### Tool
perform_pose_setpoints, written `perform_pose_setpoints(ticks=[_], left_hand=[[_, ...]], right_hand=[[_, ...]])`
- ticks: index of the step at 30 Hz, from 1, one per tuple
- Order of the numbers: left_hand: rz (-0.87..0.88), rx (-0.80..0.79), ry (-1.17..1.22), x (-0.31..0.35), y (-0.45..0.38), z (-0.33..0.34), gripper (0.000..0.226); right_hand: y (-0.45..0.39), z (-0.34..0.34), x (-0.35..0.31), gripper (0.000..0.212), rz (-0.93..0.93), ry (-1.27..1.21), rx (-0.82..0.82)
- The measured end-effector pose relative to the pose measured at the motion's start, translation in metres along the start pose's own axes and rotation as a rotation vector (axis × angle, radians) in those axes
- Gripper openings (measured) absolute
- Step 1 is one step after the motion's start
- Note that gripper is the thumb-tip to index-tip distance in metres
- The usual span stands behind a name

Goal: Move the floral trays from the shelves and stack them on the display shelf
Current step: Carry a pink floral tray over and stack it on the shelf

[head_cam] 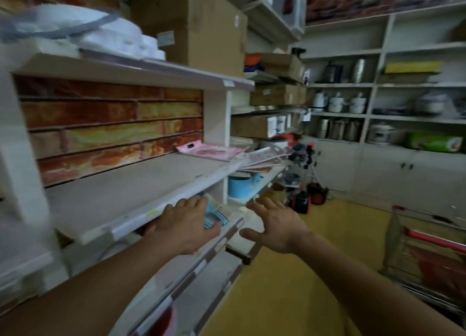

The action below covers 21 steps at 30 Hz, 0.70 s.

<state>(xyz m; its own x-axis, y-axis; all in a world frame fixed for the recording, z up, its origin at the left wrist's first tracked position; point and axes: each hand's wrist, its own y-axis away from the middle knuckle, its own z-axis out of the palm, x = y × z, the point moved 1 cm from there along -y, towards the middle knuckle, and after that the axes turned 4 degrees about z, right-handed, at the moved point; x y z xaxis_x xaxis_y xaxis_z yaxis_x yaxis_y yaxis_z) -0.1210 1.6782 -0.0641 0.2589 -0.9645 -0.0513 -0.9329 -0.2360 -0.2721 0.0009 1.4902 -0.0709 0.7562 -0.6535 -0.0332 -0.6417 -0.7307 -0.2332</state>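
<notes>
left hand (185, 224): reaching in under the front edge of the display shelf (131, 192), fingers spread fairly wide and straight, not gripping anything as far as I can see. The fingertips sit over some light blue stuff (214, 216) on the shelf below, but it's blurry, so I can't say if they actually touch it.

right hand (276, 226): out in the open air just right of the shelf unit, palm down, fingers splayed wide and thumb sticking out to the left. Holding nothing.

floral trays: one pink floral tray (210, 151) lies flat at the far right end of the display shelf, up against the brick-pattern back wall (111, 123). Just past it there's a messy pile of more trays (262, 159) on the next shelf over, tilted and overlapping. Both are well away from the hands.

display shelf: big white board, mostly bare apart from that pink tray.

shelf above: white foam pieces (83, 30) on the left, a big cardboard box (199, 30) beside them.

under the tray pile: a light blue pot (242, 185), half hidden.

far wall: white shelving (378, 88) with kettles, steel pots and boxes, too soft to pick out more.

floor: yellow (290, 285), with a wire rack with red trim (428, 255) off at the right edge.
</notes>
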Motion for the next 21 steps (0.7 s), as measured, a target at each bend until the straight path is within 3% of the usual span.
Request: perform_pose_setpoints(ticks=[3, 10, 21], left_hand=[[0.027, -0.003, 0.003, 0.054, -0.026, 0.003, 0.082], [0.113, -0.033, -0.011, 0.144, -0.083, 0.015, 0.072], [0.172, -0.051, -0.024, 0.187, -0.213, 0.059, 0.069]], right_hand=[[0.018, -0.003, 0.053, 0.080, 0.045, 0.008, -0.010], [0.034, -0.004, 0.149, 0.078, 0.134, 0.021, -0.001], [-0.034, 0.003, 0.257, 0.075, 0.220, 0.085, -0.017]])
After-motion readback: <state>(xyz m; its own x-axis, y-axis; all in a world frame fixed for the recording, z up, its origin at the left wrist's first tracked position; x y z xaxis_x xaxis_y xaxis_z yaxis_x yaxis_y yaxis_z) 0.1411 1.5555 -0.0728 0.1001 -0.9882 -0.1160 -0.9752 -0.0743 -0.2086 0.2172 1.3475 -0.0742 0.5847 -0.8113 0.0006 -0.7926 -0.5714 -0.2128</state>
